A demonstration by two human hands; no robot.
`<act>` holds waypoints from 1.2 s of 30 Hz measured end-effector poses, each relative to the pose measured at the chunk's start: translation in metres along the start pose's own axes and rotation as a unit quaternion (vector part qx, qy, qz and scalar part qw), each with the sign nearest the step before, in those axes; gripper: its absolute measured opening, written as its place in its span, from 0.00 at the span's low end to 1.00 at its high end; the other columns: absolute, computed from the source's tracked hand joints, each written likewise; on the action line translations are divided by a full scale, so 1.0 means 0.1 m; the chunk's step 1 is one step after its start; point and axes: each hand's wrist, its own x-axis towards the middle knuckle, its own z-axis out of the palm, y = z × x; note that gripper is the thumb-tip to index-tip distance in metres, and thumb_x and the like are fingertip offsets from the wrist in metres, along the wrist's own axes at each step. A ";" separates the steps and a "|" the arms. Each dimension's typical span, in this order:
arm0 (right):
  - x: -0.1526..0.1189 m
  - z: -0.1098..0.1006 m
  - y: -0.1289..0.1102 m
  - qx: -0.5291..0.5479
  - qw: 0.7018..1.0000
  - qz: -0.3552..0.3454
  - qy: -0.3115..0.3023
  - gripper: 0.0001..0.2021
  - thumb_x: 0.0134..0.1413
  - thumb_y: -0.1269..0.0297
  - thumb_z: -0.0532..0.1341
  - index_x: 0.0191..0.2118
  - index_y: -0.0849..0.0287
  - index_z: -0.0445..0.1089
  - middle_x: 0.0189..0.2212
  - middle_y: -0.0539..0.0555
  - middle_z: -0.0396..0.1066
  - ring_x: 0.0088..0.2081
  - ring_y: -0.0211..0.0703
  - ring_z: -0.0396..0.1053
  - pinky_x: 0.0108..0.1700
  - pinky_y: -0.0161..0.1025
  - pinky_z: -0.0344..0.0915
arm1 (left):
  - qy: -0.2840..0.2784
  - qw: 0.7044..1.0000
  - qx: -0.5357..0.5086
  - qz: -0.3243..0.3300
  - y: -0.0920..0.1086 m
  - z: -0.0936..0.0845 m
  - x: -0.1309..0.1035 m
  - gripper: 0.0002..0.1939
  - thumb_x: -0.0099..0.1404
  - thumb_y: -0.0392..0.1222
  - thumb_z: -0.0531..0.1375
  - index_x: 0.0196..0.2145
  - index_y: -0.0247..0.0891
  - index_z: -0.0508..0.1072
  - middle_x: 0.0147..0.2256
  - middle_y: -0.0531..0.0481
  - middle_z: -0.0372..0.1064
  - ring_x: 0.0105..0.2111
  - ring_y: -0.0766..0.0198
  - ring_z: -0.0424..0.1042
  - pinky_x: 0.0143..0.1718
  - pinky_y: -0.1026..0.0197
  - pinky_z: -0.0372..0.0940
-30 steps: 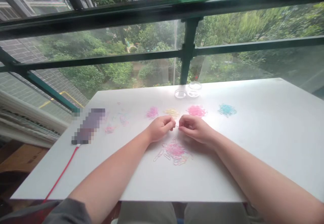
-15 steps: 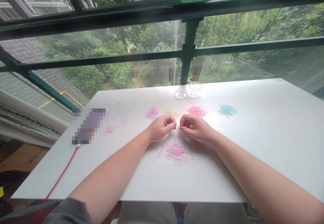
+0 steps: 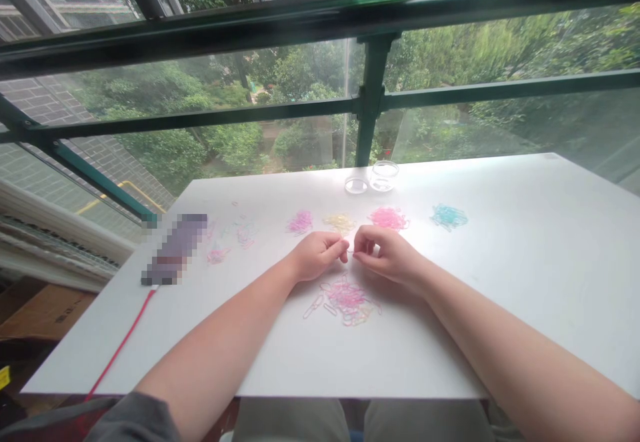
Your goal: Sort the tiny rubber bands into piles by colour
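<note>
Over the flat white desk [image 3: 525, 262], left hand [image 3: 314, 257] and right hand [image 3: 397, 257], nearly closed, pinch 1 thin pale piece [image 3: 351, 252], long axis roughly parallel to the near edge.

Pixelation blurs the dark slab [image 3: 175, 249]; left hand [image 3: 317, 257] and right hand [image 3: 394, 255] mostly hide a thin piece [image 3: 351, 252]

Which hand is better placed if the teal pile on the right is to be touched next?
Probably the right hand: it is nearer the teal pile. The left hand sits farther off, beyond the right. Both seem to pinch a thin piece, though.
</note>
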 end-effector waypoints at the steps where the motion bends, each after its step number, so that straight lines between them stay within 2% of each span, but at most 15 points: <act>1: 0.00 0.00 0.00 -0.001 1.000 0.000 0.000 0.03 0.45 0.73 0.57 0.26 0.59 0.62 0.24 0.49 0.64 0.25 0.35 0.62 0.27 0.34 0.60 | -0.001 1.000 -0.001 -0.002 0.00 0.00 0.00 0.22 0.65 0.50 0.47 0.25 0.34 0.72 0.26 0.50 0.71 0.28 0.66 0.68 0.34 0.64 0.61; 14: 0.00 0.00 0.00 -0.004 1.000 -0.002 0.013 0.05 0.44 0.73 0.57 0.26 0.58 0.60 0.24 0.49 0.64 0.26 0.35 0.62 0.28 0.34 0.60 | 0.007 1.000 -0.003 -0.009 0.04 -0.01 -0.01 0.21 0.64 0.50 0.49 0.26 0.34 0.73 0.25 0.50 0.69 0.25 0.67 0.65 0.30 0.65 0.59; 21: 0.00 0.00 0.02 0.010 1.000 -0.012 0.013 0.04 0.46 0.74 0.56 0.27 0.58 0.61 0.25 0.50 0.64 0.27 0.36 0.62 0.31 0.35 0.61 | 0.015 0.999 -0.028 -0.003 0.04 -0.01 0.00 0.11 0.60 0.43 0.54 0.27 0.34 0.72 0.24 0.53 0.67 0.21 0.72 0.58 0.24 0.67 0.55; 25: 0.00 -0.01 0.01 0.009 1.000 -0.011 0.018 0.04 0.48 0.74 0.56 0.28 0.58 0.61 0.25 0.50 0.64 0.28 0.37 0.61 0.32 0.36 0.61 | 0.021 0.998 -0.052 -0.007 0.04 -0.01 0.00 0.10 0.57 0.45 0.58 0.28 0.34 0.70 0.24 0.54 0.65 0.19 0.74 0.55 0.22 0.68 0.53; 30: 0.00 -0.02 0.00 0.010 1.000 -0.003 0.023 0.03 0.48 0.73 0.56 0.28 0.59 0.62 0.26 0.50 0.64 0.28 0.37 0.61 0.32 0.36 0.60 | 0.027 0.998 -0.063 -0.008 0.04 -0.01 0.00 0.10 0.56 0.44 0.59 0.28 0.34 0.70 0.26 0.53 0.67 0.20 0.75 0.56 0.22 0.69 0.53; 36: 0.00 -0.01 0.01 0.015 1.000 0.001 0.002 0.03 0.48 0.73 0.55 0.27 0.58 0.61 0.25 0.49 0.63 0.26 0.35 0.60 0.29 0.34 0.59 | 0.029 0.997 -0.068 -0.008 0.03 -0.01 -0.01 0.09 0.55 0.43 0.60 0.28 0.34 0.71 0.25 0.52 0.68 0.20 0.74 0.58 0.22 0.69 0.54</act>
